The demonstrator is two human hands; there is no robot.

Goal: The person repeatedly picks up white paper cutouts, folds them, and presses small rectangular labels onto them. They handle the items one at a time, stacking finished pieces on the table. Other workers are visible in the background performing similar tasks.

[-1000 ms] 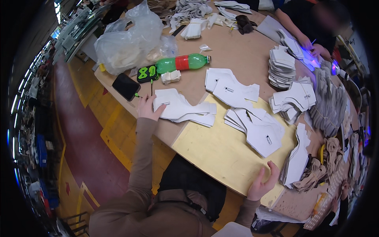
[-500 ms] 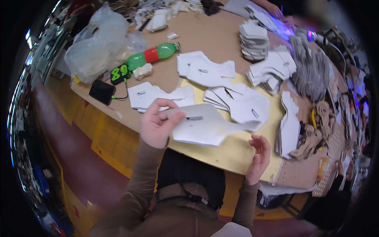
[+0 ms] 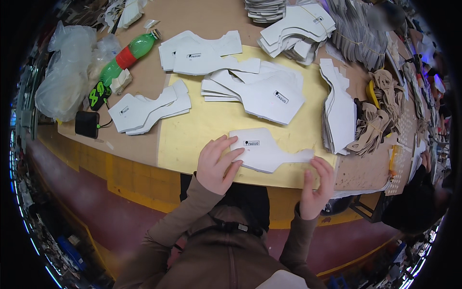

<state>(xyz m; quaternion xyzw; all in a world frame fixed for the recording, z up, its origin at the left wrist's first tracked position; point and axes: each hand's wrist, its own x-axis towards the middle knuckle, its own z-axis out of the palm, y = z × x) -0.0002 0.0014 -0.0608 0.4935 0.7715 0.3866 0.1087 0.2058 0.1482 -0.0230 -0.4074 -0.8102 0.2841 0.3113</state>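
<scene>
A small stack of white cut-out sheets (image 3: 263,150) lies on the yellow mat (image 3: 202,130) at the table's near edge. My left hand (image 3: 217,164) rests flat on the stack's left end, fingers spread over it. My right hand (image 3: 317,185) touches the narrow right tip of the same stack with its fingertips, palm off the table edge. Neither hand is closed around the sheets.
More white cut-out stacks (image 3: 149,107) (image 3: 262,91) (image 3: 204,52) lie behind. A green bottle (image 3: 126,58), a black device (image 3: 87,124) and a plastic bag (image 3: 65,77) sit at the left. Tan pieces (image 3: 375,125) pile at the right, beside a leaning white stack (image 3: 339,113). A person sits far right.
The stack I carried from the left pile now lies flat on the yellow mat in front of me. My left hand presses on it and my right hand has come up to its right tip.
</scene>
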